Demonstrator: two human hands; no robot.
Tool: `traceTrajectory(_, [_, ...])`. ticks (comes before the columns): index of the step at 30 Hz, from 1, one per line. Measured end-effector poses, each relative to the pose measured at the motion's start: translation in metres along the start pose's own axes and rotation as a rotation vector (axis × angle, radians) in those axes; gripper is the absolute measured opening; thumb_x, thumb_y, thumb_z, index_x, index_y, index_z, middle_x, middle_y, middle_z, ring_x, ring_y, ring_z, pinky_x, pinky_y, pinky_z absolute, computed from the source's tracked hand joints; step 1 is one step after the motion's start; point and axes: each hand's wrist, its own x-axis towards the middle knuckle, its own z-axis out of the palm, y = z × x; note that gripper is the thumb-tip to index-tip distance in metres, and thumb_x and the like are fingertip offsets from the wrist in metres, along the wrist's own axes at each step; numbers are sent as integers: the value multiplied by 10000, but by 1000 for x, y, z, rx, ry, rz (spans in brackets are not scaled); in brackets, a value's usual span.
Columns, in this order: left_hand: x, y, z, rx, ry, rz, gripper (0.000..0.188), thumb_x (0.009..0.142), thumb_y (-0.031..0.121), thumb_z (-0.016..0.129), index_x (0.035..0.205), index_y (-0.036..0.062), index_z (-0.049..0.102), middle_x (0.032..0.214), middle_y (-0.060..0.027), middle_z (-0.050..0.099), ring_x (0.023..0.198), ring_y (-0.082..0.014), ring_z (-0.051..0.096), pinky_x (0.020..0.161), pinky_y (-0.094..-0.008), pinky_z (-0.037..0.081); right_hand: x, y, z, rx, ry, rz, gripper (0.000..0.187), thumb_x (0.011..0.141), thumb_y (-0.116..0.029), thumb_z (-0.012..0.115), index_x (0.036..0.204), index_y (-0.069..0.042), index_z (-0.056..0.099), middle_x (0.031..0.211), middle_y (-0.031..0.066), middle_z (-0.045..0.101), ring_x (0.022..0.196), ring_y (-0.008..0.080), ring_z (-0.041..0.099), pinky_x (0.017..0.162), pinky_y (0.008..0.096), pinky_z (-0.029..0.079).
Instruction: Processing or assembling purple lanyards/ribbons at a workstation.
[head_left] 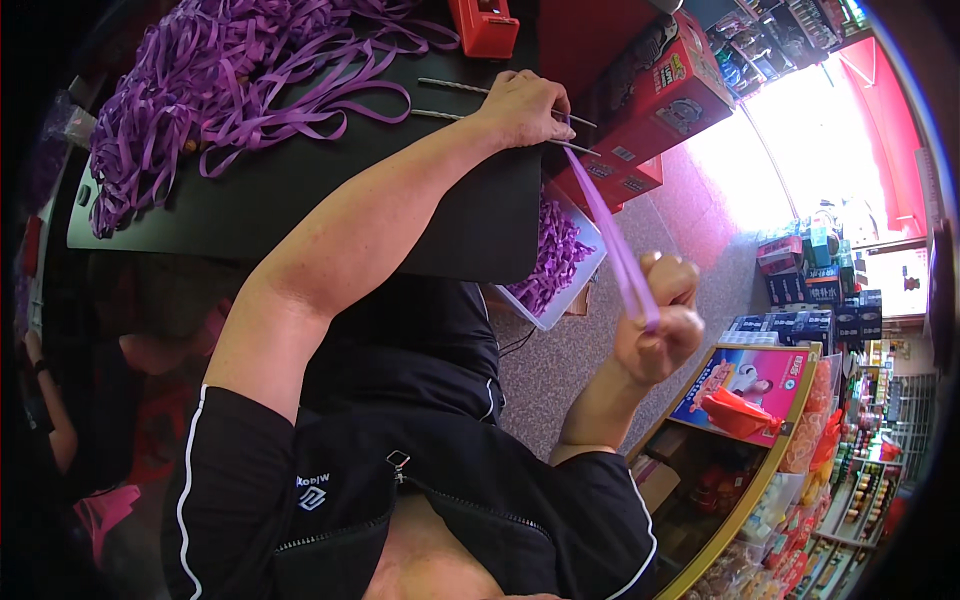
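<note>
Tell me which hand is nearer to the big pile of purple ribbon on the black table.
Left. The left hand rests on the black table beside the pile of purple ribbon. The right hand is off the table, out over the floor, pinching a ribbon strip.

floor (590,350): speckled grey-pink, red strip by the door | doorway (800,150): bright daylight, overexposed | shelves (870,470): packed with goods, right | counter (740,480): yellow-edged, lower right | red cartons (670,100): stacked beside dark table (300,190)
</note>
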Motion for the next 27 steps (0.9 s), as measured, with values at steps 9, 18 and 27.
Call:
traceTrajectory(9, [6,-13,7,-79,64,-9,244,801,288,634,923,89,707,917,-80,690,970,-259,608,897,-377,417,171,57,-16,-404,99,157,434,964,-329,489,1167,46,577,1083,109,594,1008,186,541,881,300,403])
traceTrajectory(18, [9,-9,9,-5,46,1,211,802,188,597,959,110,715,943,-80,682,1021,-264,582,931,-400,404,244,268,-68,157,-74,583,323,939,-323,567,1108,-63,656,816,-84,577,639,28,426,562,183,352])
traceTrajectory(27, [4,-11,9,56,13,-70,210,836,206,585,978,114,710,1035,-56,660,1162,-242,484,1007,-402,317,185,358,-53,313,-38,705,307,933,-292,563,1092,-43,647,943,12,642,808,99,525,732,243,401])
